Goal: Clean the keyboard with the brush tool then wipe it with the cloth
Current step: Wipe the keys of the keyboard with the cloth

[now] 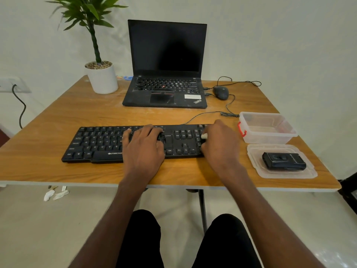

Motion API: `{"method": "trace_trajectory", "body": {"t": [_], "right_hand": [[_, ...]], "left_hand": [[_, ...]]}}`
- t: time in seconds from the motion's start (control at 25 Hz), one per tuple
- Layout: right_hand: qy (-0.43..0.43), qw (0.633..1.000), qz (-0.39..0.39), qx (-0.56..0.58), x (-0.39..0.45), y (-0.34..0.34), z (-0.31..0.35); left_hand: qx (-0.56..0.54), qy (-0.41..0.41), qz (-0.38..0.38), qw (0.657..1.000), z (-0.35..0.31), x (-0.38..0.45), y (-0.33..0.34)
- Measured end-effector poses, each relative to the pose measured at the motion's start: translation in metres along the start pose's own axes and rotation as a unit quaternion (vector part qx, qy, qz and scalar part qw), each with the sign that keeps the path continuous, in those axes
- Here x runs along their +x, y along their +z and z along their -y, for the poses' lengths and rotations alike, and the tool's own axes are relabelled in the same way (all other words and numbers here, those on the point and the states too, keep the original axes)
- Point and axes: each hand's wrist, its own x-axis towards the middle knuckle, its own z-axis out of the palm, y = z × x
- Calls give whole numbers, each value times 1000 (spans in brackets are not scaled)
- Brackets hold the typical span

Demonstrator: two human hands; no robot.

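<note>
Your left hand [144,146] lies flat on the middle of the black keyboard [100,144], fingers straight across the keys, gripping nothing. Your right hand [220,144] is curled over the keyboard's right end, pinching a small whitish tool tip [204,135] that shows at the fingers above the number pad. The keyboard lies at mid-frame on the wooden table [58,117]. At the right, a clear box [268,128] stands above its lid [257,161].
</note>
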Motion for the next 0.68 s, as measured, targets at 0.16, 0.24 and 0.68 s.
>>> {"method": "trace_trajectory", "body": {"t": [0.16, 0.24, 0.68], "right_hand": [[-29, 988, 35, 148, -7, 11, 28], [7, 967, -3, 254, -8, 10, 23], [31, 849, 113, 515, -27, 20, 78]], "left_hand": [[2, 13, 1, 1000, 0, -2, -3], [-35, 13, -6, 999, 0, -2, -6], [-272, -107, 49, 955, 202, -16, -96]]}}
